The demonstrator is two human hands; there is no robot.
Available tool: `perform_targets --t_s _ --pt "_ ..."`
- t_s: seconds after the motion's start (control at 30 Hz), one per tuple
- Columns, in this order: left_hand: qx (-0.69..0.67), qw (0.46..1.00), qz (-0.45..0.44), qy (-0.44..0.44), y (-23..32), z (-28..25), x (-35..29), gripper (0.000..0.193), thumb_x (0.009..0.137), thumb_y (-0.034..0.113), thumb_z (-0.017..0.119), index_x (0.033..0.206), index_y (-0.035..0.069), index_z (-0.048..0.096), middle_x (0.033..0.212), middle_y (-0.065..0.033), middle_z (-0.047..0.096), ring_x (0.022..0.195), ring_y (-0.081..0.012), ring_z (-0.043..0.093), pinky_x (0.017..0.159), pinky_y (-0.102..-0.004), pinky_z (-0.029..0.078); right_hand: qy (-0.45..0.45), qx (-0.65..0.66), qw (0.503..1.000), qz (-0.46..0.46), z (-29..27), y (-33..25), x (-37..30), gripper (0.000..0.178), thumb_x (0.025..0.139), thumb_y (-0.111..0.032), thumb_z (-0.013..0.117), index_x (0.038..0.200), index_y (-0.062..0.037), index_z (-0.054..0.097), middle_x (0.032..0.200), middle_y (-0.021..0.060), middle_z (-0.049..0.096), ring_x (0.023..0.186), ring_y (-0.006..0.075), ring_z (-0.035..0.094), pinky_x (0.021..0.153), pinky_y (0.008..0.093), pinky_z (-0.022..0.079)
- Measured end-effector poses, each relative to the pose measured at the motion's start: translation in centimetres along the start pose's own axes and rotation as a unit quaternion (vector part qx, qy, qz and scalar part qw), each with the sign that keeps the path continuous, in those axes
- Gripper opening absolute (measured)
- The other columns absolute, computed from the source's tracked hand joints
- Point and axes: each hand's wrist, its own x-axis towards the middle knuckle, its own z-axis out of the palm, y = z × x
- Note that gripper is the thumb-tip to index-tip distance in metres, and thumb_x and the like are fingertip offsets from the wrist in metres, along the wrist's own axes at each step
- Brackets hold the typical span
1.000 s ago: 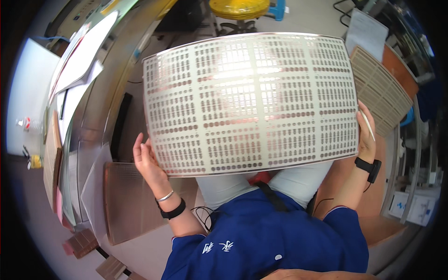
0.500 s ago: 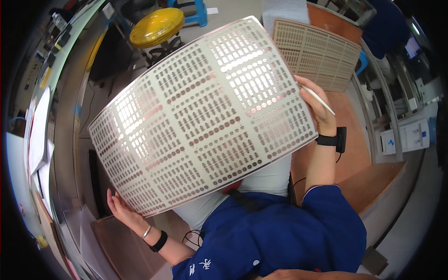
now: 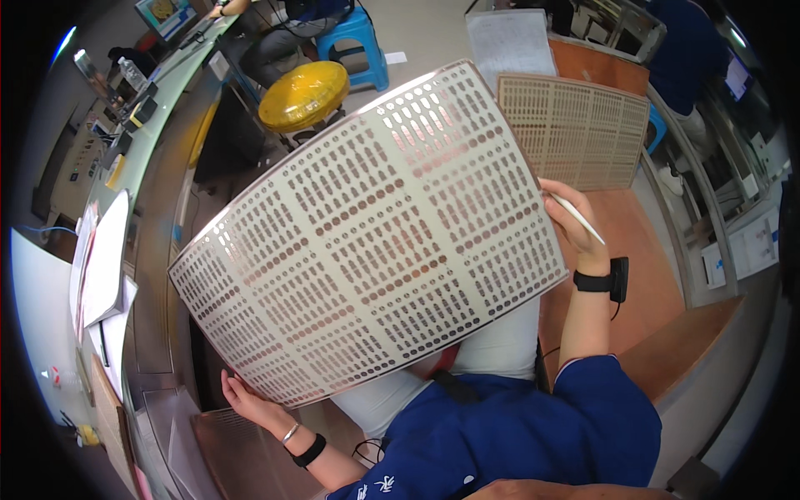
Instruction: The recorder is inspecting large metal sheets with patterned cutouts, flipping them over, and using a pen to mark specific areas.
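A large pale circuit board panel (image 3: 379, 242), patterned with rows of dark and coppery pads, is held tilted above my lap. My left hand (image 3: 254, 406) grips its lower left edge, the fingers partly showing past the rim. At the right edge, my right hand (image 3: 575, 218) clasps the panel, its thumb side against the border. A slim white pen-like stick (image 3: 577, 214) also lies in that hand, pointing down toward the wrist. Bright reflections cross the panel's top, and its underside is hidden.
A similar patterned panel (image 3: 575, 133) leans on a brown surface at the back right. Papers (image 3: 108, 267) lie along the left bench (image 3: 160, 104). Beyond the panel stand a yellow round stool (image 3: 304, 94) and a blue stool (image 3: 357, 46), with a seated person close by.
The panel and both hands appear lower and further right in the picture, and more background shows at the top. Bright glare on the panel has shrunk. Both hands keep their hold.
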Motion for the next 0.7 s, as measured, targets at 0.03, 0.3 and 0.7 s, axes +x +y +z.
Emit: perform_targets --t_s 0.03,0.3,0.7 --pt "-0.009 1.000 0.001 0.002 0.0 0.0 0.1 0.026 0.097 0.016 0.050 0.119 0.002 0.053 0.104 -0.0084 0.061 0.094 -0.0139 0.059 0.083 -0.0249 0.050 0.007 0.000 1.000 -0.011 0.0 0.1 0.0 0.034 0.091 -0.013 0.059 0.121 0.0019 0.058 0.098 0.0005 0.060 0.086 0.0077 0.050 0.078 0.0217 0.040" --pt "-0.034 0.999 -0.009 -0.023 0.6 0.4 0.8 0.029 0.096 0.019 0.053 0.119 0.001 0.052 0.109 -0.0087 0.061 0.095 -0.0142 0.059 0.084 -0.0264 0.050 0.021 0.038 0.999 0.003 0.4 0.4 0.1 0.031 0.091 -0.008 0.057 0.120 0.0017 0.055 0.104 0.0027 0.061 0.095 0.0096 0.054 0.083 0.0221 0.043" --pt "-0.072 0.995 -0.038 -0.062 2.5 1.4 0.8 0.021 0.095 0.014 0.055 0.108 -0.002 0.060 0.101 -0.0087 0.066 0.090 -0.0135 0.062 0.080 -0.0256 0.051 0.073 0.013 0.997 0.009 1.1 0.1 0.5 0.026 0.094 -0.013 0.052 0.116 0.0009 0.054 0.108 0.0061 0.061 0.099 0.0128 0.057 0.088 0.0262 0.044"
